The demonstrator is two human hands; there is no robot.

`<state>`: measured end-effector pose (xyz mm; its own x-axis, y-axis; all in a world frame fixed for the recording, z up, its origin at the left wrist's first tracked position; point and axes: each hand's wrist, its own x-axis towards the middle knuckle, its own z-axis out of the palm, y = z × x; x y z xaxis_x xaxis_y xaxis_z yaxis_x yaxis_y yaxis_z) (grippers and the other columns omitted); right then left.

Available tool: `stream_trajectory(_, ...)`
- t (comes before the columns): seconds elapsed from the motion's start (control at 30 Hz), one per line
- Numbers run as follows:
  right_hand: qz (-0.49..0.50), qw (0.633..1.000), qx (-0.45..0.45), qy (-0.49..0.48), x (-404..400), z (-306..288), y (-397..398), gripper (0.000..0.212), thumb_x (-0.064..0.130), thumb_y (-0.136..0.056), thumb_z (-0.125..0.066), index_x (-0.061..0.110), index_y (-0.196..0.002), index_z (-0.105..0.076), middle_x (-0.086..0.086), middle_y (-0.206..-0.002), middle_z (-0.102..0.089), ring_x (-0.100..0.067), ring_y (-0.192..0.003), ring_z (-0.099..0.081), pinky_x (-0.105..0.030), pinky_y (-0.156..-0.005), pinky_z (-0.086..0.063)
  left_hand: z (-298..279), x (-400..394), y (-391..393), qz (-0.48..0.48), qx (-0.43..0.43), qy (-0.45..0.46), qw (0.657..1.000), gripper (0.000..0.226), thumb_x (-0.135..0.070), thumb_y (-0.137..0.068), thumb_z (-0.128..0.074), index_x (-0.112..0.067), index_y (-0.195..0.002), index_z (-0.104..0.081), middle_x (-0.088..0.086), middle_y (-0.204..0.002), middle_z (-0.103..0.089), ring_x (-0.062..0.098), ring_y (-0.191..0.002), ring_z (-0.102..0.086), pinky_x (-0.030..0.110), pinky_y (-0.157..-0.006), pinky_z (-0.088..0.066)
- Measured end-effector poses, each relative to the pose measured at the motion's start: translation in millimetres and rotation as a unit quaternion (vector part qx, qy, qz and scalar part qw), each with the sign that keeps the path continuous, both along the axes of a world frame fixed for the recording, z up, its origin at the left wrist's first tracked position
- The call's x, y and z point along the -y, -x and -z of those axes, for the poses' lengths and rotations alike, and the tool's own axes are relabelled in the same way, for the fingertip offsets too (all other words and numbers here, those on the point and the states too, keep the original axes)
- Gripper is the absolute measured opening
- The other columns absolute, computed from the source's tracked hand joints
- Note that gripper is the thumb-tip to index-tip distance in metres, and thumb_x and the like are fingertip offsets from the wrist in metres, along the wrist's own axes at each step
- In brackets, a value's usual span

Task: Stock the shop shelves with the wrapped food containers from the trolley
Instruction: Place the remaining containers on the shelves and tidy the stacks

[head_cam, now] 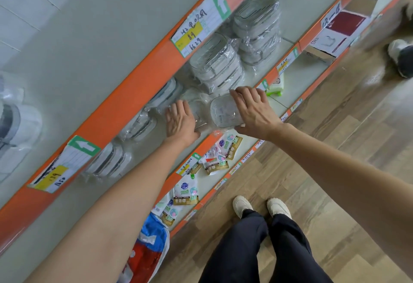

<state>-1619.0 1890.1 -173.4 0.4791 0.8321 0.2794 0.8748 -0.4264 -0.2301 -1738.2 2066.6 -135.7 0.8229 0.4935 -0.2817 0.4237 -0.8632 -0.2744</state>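
A clear container (225,113) is gripped on edge by the right hand (254,113), base facing out, long axis running into the shelf (288,34). Wrapped containers (196,113) are pressed by the flat, relaxed left hand (180,119).

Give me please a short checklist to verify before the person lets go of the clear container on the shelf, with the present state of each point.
1. Right hand has the clear container under control: ok, fingers curl over its far side.
2. Left hand steadies the wrapped container beside it: ok, it lies flat on the wrap.
3. Clear container rests fully on the shelf: cannot tell, its near corner is at the orange shelf edge.
4. Stacks of wrapped containers behind stand stable: ok, none visibly tipping.
5. Free space between neighbours: cannot tell, plastic wrap hides the gaps.
6. Trolley close for the next item: cannot tell, not in view.
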Motion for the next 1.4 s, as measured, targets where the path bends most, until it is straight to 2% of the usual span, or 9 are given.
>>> stream_trajectory(0.23,-0.078,0.996,0.045,0.019,8.0,-42.2,1.8,0.098,0.040,-0.045,-0.079,-0.003,-0.127,-0.046,-0.020,-0.117,-0.051,-0.031,-0.110,-0.036,-0.041,-0.096,-0.027,-38.5,30.6,36.9,-0.004,0.020,0.025,0.999,0.096,-0.055,-0.066,-0.072,-0.002,-0.134,-0.030,0.013,-0.131,-0.032,0.028,-0.125,-0.030,0.036,-0.102,-0.031)
stream_trajectory(0.5,-0.182,0.980,0.056,-0.054,21.6,-133.4,-2.2,0.093,0.068,-0.069,-0.054,-0.006,-0.125,-0.043,-0.022,-0.122,-0.049,-0.035,-0.108,-0.050,-0.039,-0.094,-0.033,-108.2,80.3,70.0,0.008,0.134,0.015,0.991,0.099,-0.071,-0.064,-0.059,-0.002,-0.132,-0.034,0.013,-0.128,-0.034,0.029,-0.120,-0.032,0.038,-0.105,-0.027)
stream_trajectory(0.67,-0.241,0.956,0.110,-0.128,8.0,-209.3,-1.1,0.092,0.068,-0.068,-0.054,-0.005,-0.122,-0.042,-0.023,-0.120,-0.049,-0.036,-0.107,-0.048,-0.043,-0.092,-0.039,-159.9,95.1,80.5,-0.011,0.178,0.001,0.984,0.113,-0.065,-0.066,-0.065,-0.004,-0.147,-0.013,0.017,-0.147,-0.019,0.034,-0.136,-0.019,0.040,-0.116,-0.012)
stream_trajectory(0.83,-0.210,0.959,0.134,-0.136,-19.9,-270.5,-1.6,0.093,0.068,-0.065,-0.055,-0.003,-0.123,-0.047,-0.022,-0.119,-0.048,-0.036,-0.105,-0.047,-0.044,-0.088,-0.038,-205.0,91.3,99.8,-0.006,0.240,-0.067,0.968,0.106,-0.070,-0.057,-0.061,-0.002,-0.135,-0.035,0.014,-0.130,-0.038,0.031,-0.118,-0.037,0.036,-0.103,-0.026)
stream_trajectory(0.93,-0.145,0.984,0.050,-0.085,-39.3,-291.1,-5.2,0.091,0.059,-0.070,-0.069,0.004,-0.135,-0.038,-0.016,-0.130,-0.040,-0.032,-0.120,-0.038,-0.043,-0.097,-0.032,-227.1,82.1,114.4,-0.016,0.315,-0.089,0.945,0.097,-0.070,-0.050,-0.050,-0.005,-0.122,-0.047,0.011,-0.113,-0.044,0.026,-0.103,-0.039,0.037,-0.092,-0.035)
stream_trajectory(1.03,-0.105,0.994,0.024,0.030,-51.4,-291.4,-13.1,0.093,0.063,-0.071,-0.067,0.015,-0.142,-0.032,-0.008,-0.139,-0.033,-0.029,-0.128,-0.028,-0.045,-0.101,-0.030,-247.7,69.4,124.0,-0.051,0.336,-0.083,0.937,0.093,-0.067,-0.056,-0.063,-0.009,-0.126,-0.043,0.007,-0.119,-0.040,0.022,-0.108,-0.034,0.034,-0.096,-0.031)
stream_trajectory(1.1,-0.114,0.990,0.018,0.082,-59.5,-283.4,-19.1,0.090,0.067,-0.073,-0.063,0.023,-0.144,-0.030,-0.004,-0.143,-0.031,-0.029,-0.130,-0.026,-0.047,-0.102,-0.029,-257.1,58.1,125.8,-0.082,0.347,-0.056,0.933,0.097,-0.070,-0.060,-0.060,-0.011,-0.134,-0.039,0.005,-0.125,-0.039,0.023,-0.115,-0.037,0.034,-0.099,-0.030)
stream_trajectory(1.27,-0.127,0.985,-0.025,0.116,-84.3,-281.2,-33.7,0.072,0.063,-0.082,-0.056,0.035,-0.143,-0.031,0.002,-0.148,-0.035,-0.029,-0.133,-0.029,-0.043,-0.103,-0.030,-259.2,33.8,108.5,-0.136,0.358,0.010,0.924,0.092,-0.054,-0.071,-0.072,-0.015,-0.143,-0.029,0.001,-0.137,-0.037,0.020,-0.124,-0.034,0.031,-0.100,-0.030)
stream_trajectory(1.4,-0.122,0.983,-0.033,0.130,-102.9,-273.1,-52.0,0.070,0.067,-0.080,-0.053,0.037,-0.140,-0.034,0.004,-0.144,-0.035,-0.029,-0.133,-0.031,-0.046,-0.107,-0.031,-244.3,5.5,81.9,-0.160,0.350,0.036,0.922,0.077,-0.052,-0.072,-0.071,-0.015,-0.131,-0.038,0.003,-0.132,-0.044,0.022,-0.119,-0.039,0.034,-0.097,-0.034)
